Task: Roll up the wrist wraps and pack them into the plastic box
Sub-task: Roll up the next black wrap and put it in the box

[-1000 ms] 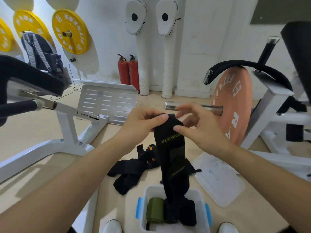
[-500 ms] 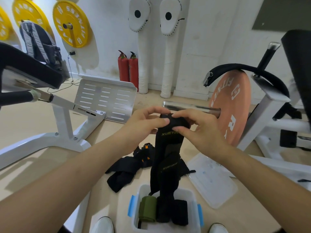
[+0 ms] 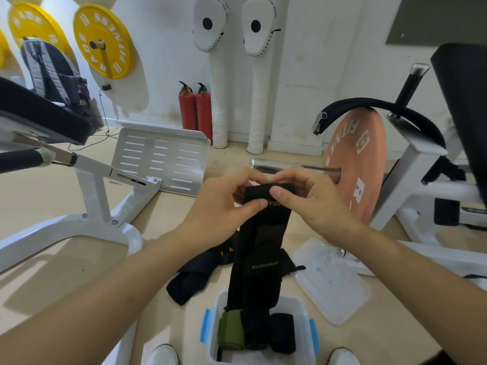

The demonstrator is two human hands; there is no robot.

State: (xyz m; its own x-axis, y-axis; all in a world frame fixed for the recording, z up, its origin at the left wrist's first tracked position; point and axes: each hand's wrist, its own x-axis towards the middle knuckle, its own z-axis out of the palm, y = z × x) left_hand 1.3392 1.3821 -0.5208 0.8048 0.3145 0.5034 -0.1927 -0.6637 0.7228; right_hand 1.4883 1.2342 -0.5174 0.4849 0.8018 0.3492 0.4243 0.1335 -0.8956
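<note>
Mid-task: box (image 3: 307,312) at bottom centre holds three rolls (image 3: 257,330); left hand (image 3: 221,206) and right hand (image 3: 313,201) pinch a black wrap (image 3: 259,259), roll just begun; loose wraps (image 3: 195,275) wait on floor

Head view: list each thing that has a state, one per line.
Black wrist wrap: top end being rolled, tail hanging into box.
Left hand: pinching the wrap.
Right hand: pinching the wrap.
Plastic box: open, holding rolled wraps.
Green wrap: rolled, in box.
Lid: off, on floor.
Black wraps on floor: unrolled.
</note>
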